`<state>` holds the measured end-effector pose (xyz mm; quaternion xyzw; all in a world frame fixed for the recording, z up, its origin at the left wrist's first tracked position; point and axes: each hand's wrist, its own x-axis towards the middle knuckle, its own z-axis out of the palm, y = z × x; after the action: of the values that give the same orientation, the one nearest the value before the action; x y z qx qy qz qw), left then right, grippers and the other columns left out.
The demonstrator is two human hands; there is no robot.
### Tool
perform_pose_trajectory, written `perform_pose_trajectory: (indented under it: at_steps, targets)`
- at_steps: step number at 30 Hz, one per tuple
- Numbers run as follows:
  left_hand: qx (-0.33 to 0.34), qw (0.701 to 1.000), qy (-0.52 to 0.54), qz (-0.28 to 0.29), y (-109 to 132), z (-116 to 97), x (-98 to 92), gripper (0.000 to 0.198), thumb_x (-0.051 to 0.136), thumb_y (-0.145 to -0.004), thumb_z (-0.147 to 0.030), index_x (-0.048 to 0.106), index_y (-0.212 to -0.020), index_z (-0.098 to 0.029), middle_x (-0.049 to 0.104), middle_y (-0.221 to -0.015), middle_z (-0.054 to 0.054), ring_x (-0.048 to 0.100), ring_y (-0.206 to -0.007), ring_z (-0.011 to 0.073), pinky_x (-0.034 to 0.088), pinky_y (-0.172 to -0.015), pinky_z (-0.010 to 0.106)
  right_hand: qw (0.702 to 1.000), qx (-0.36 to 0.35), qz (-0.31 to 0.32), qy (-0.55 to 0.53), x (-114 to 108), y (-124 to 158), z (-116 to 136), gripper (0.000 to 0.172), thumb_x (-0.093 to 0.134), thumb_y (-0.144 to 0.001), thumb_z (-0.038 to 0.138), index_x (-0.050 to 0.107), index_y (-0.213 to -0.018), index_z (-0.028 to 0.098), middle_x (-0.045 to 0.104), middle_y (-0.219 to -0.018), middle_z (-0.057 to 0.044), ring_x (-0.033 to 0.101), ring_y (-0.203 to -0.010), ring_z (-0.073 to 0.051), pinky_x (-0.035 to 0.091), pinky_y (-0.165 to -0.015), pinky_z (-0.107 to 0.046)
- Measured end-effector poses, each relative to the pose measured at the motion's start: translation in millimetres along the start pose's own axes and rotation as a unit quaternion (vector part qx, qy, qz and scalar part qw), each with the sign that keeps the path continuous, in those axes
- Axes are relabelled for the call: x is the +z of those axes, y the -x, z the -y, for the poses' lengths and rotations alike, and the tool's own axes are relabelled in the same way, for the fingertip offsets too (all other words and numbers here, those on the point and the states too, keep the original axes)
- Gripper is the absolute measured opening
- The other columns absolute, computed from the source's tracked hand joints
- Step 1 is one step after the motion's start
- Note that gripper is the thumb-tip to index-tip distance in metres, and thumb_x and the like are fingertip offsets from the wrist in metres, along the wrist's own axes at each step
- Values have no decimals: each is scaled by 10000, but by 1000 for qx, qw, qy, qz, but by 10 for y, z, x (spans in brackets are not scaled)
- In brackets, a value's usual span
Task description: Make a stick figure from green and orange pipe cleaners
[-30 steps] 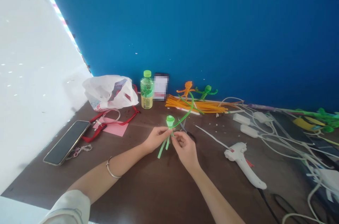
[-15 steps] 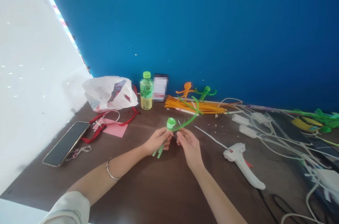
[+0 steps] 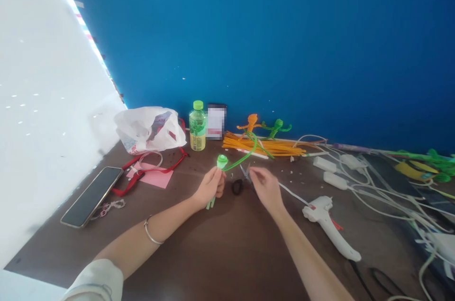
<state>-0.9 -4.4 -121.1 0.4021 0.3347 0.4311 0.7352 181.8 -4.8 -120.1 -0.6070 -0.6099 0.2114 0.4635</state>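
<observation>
The left hand [image 3: 210, 186] is closed around a green pipe-cleaner piece [image 3: 222, 162] near the desk's [image 3: 213, 253] middle, its rounded top poking up and a long green stem [image 3: 245, 158] curving far and right. The right hand [image 3: 266, 188], fingers bent in, is at the scissors [image 3: 245, 172] just to the right; whether it grips them I cannot tell. A white glue gun [image 3: 329, 225] lies farther right.

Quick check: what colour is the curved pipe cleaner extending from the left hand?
The curved pipe cleaner is bright green, best seen in the head view.
</observation>
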Motion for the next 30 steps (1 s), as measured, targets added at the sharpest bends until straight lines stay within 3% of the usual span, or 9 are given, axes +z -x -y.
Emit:
perform_pose_trajectory:
  at_steps: [3,8,12,15,18,21,24,27,30]
  targets:
    - [16,1000,-3,-24,-38,1,-23,401,461,-734,-574,411,-783,-180,200,-534,-96,165,-381,11,133,-359,140,976,-48,-50,206,-104,-463,-220,271,382,-787,251,623,-870,161,615,-900,-113,544,-855,-225,421,-786,-376]
    - [53,998,-27,-31,-43,22,-53,406,440,-755,-557,458,-840,-160,281,-573,-76,208,-414,22,185,-373,157,960,-19,-45,275,-112,-1088,-397,218,483,-679,253,625,-797,135,585,-890,-149,475,-933,-298,349,-826,-460]
    - [125,978,-147,-83,-59,45,-103,374,407,-792,-506,484,-705,-151,409,-628,-21,401,-509,62,376,-506,211,951,1,-36,307,-93,-1171,-406,147,500,-649,235,602,-644,130,571,-911,-184,463,-943,-334,349,-791,-466]
    - [162,954,-206,-147,-102,101,-163,333,425,-801,-443,534,-706,-143,459,-854,39,508,-648,94,446,-686,268,945,21,-62,321,-192,-1091,-384,190,460,-697,245,599,-715,115,569,-924,-209,469,-945,-348,348,-770,-473]
    - [176,940,-226,-188,-139,170,-231,270,423,-818,-335,555,-984,-167,415,-1004,71,532,-824,132,426,-825,315,942,55,-96,318,-395,-978,-345,254,406,-733,223,575,-866,88,589,-772,-195,534,-800,-323,379,-684,-454]
    - [227,903,-270,-244,-118,174,-266,455,480,-780,-204,410,-1229,-187,371,-1111,104,431,-1080,186,316,-961,364,941,76,-154,292,-578,-791,-247,290,375,-742,199,533,-950,73,597,-727,-174,566,-723,-290,407,-652,-422]
    - [296,861,-318,-265,-36,95,-224,474,503,-762,-186,427,-1229,-206,357,-1197,123,318,-1195,227,240,-1003,412,961,24,-199,193,-547,-436,-35,256,396,-766,243,523,-950,118,619,-805,-136,591,-757,-239,447,-690,-367]
    - [296,898,-262,-194,51,18,-107,394,514,-777,-283,498,-1162,-202,481,-1104,110,447,-1079,205,322,-956,382,985,-56,-143,84,-255,51,239,204,471,-775,301,542,-922,179,632,-808,-86,601,-731,-204,469,-690,-344]
    - [181,973,-110,-96,100,9,7,426,550,-745,-393,544,-1085,-135,594,-926,100,555,-889,190,423,-852,377,986,-154,-19,60,89,453,420,143,456,-801,245,589,-850,225,632,-808,-64,594,-759,-187,464,-744,-339]
